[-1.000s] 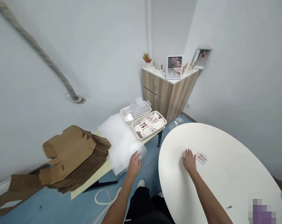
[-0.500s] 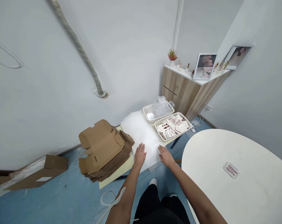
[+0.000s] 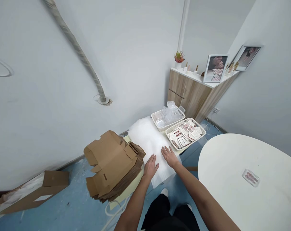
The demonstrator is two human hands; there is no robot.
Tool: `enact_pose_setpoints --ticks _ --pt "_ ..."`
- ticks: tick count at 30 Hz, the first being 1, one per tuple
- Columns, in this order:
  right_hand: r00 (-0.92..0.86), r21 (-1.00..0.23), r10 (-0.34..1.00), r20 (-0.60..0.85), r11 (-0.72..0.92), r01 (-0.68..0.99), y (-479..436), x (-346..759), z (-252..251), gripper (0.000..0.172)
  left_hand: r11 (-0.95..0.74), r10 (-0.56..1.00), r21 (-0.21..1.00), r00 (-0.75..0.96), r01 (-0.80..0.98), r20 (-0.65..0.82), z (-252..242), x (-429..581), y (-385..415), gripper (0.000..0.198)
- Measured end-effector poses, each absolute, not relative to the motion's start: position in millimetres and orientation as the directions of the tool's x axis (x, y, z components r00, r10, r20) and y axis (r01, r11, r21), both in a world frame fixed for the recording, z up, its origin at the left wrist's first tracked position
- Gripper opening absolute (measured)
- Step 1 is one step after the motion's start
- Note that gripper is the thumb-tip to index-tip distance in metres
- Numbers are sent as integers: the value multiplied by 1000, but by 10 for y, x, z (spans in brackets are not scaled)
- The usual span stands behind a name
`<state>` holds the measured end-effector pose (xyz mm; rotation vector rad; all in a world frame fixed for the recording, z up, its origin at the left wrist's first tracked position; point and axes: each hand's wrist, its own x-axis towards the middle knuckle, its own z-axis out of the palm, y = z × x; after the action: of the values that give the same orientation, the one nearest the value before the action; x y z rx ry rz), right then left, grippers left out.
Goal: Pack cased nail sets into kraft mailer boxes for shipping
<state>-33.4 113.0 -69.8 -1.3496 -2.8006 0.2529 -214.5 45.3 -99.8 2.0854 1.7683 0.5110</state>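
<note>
A stack of white foam sheets (image 3: pixel 147 134) lies on a pale yellow table (image 3: pixel 121 196), its near end hanging over the table's front edge. My left hand (image 3: pixel 151 166) rests on the left part of the sheets, fingers stretched out. On their right part lies my right hand (image 3: pixel 169 156), flat with the fingers spread. Neither hand grips anything. Left of the sheets, close to my left hand, is a pile of flattened brown cardboard boxes (image 3: pixel 114 163). Beyond my right hand stands a white basket (image 3: pixel 203 128) full of small printed packs.
Behind that basket is another basket (image 3: pixel 162 129) of clear plastic cases. A round white table (image 3: pixel 222 166) on the right carries a small clear pack (image 3: pixel 251 178). A wooden cabinet (image 3: pixel 184 89) fills the corner. An opened carton (image 3: pixel 54 183) sits on the floor at left.
My right hand has slid inward over the sheets, closer to my left hand. The view has shifted a little, so the table and boxes appear lower and further right.
</note>
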Motion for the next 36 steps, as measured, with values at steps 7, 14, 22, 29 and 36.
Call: enact_pose_setpoints --ticks 7,14,22,29,36 --pt "-691 -104 723 -1 687 719 1290 -452 -447 35 -137 991 481 122 866 63 -908 -2141 499 67" --pt "-619 -175 735 276 672 720 1200 -65 -38 31 -263 964 575 197 774 176 -506 -1801 579 78" --pt "-398 -147 794 459 510 847 424 1319 126 29 -491 863 605 443 626 242 -284 -610 409 76" --pt "-37 -174 885 465 132 976 -905 2762 -38 34 -751 619 429 761 502 194 -371 894 -146 66" --pt "214 -206 906 366 -145 968 -2183 3543 -584 31 -893 378 272 926 359 16 -808 1863 -754 54"
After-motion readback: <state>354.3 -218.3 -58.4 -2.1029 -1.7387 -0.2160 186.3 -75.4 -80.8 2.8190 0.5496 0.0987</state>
